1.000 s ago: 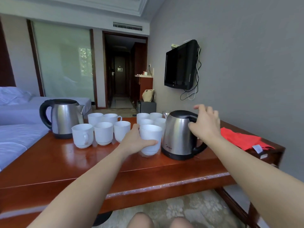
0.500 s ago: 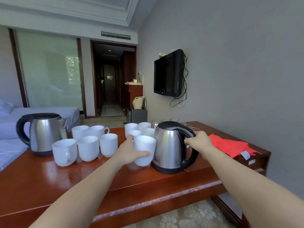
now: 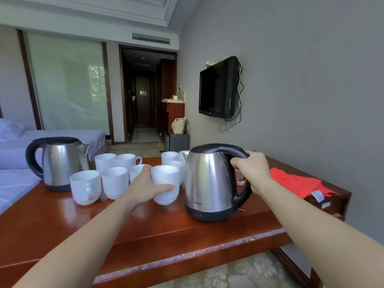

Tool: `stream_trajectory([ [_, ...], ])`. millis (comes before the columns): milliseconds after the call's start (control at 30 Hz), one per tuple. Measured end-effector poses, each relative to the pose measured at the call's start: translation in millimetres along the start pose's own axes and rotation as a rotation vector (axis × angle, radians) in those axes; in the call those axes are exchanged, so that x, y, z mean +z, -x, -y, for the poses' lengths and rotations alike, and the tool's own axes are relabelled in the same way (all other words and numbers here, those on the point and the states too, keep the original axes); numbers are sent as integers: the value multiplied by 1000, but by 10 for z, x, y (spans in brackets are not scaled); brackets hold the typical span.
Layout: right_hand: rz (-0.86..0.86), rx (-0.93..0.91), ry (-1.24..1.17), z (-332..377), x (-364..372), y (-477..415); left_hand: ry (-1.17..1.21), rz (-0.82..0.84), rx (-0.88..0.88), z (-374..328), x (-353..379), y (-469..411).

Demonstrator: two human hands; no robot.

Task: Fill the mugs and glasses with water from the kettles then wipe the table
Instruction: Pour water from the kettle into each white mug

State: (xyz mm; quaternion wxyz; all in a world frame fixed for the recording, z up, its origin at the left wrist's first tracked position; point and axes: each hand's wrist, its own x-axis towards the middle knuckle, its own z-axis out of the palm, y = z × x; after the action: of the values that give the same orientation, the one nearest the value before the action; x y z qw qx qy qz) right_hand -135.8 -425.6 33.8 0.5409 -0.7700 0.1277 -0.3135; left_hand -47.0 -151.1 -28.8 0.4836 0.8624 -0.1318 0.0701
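Observation:
A steel kettle point(image 3: 207, 179) with a black handle stands on the wooden table point(image 3: 145, 229), right of centre. My right hand point(image 3: 252, 170) grips its handle. Just left of it, my left hand point(image 3: 145, 187) wraps around a white mug point(image 3: 166, 179) that stands on the table. Several more white mugs point(image 3: 108, 177) cluster to the left and behind. A second steel kettle point(image 3: 60, 163) stands at the far left. A glass point(image 3: 240, 179) shows through the near kettle's handle loop. A red cloth point(image 3: 295, 182) lies at the table's right end.
A bed point(image 3: 12, 175) with white sheets lies along the table's left side. A black TV point(image 3: 218, 90) hangs on the right wall beyond the table. The table's front edge point(image 3: 187, 254) runs close to me, carpet below it.
My right hand slid from the kettle's lid area down onto its handle and closed around it. My left hand kept its hold on the mug. The camera tilted and shifted slightly.

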Motion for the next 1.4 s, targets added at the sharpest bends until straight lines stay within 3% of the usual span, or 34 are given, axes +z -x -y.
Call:
stream_trajectory([
  [500, 479, 24, -51, 485, 457, -7, -23, -74, -12, 390, -442, 338],
  [667, 403, -63, 77, 517, 631, -96, -73, -63, -54, 581, -431, 275],
  [1400, 393, -322, 367, 888, 861, -179, -40, -22, -63, 808, -428, 257],
])
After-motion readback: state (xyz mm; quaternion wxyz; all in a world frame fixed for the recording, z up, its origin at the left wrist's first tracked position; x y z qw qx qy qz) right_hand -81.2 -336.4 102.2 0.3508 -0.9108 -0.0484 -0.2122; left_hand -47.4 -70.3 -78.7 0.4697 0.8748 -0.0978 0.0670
